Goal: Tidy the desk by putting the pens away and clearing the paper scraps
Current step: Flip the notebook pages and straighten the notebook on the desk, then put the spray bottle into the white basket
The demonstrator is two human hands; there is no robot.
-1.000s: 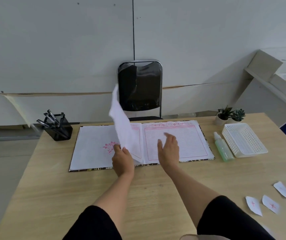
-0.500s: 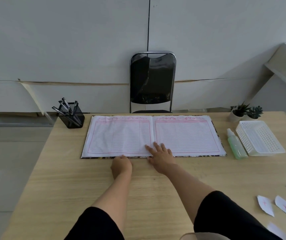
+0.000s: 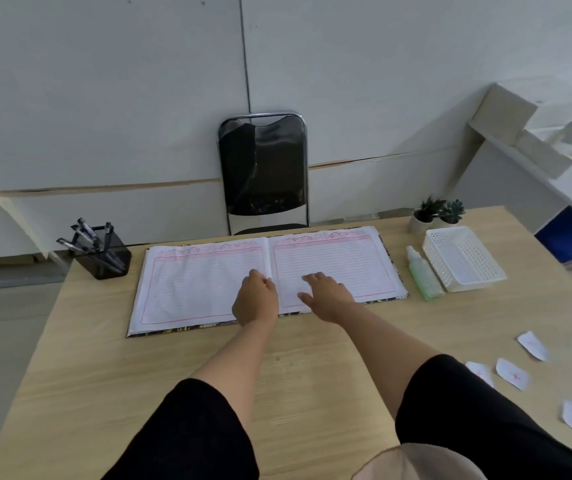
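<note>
A large open notebook (image 3: pixel 201 282) with pink-lined pages lies flat in the middle of the wooden desk (image 3: pixel 160 368). My left hand (image 3: pixel 256 301) rests on its lower edge by the spine, fingers curled, holding nothing I can make out. My right hand (image 3: pixel 326 296) lies flat on the right page, fingers spread. Several black pens (image 3: pixel 85 237) stand in a black mesh pen holder (image 3: pixel 104 259) at the desk's far left. Several white paper scraps with red marks (image 3: pixel 511 374) lie near the right front edge.
A green spray bottle (image 3: pixel 423 273) and a white plastic basket (image 3: pixel 463 259) sit right of the notebook. Two small potted plants (image 3: pixel 438 213) stand behind them. A black chair (image 3: pixel 264 171) is against the wall beyond the desk.
A page held up by my left hand one second ago now lies flat. Both hands have moved onto the lower pages near the spine.
</note>
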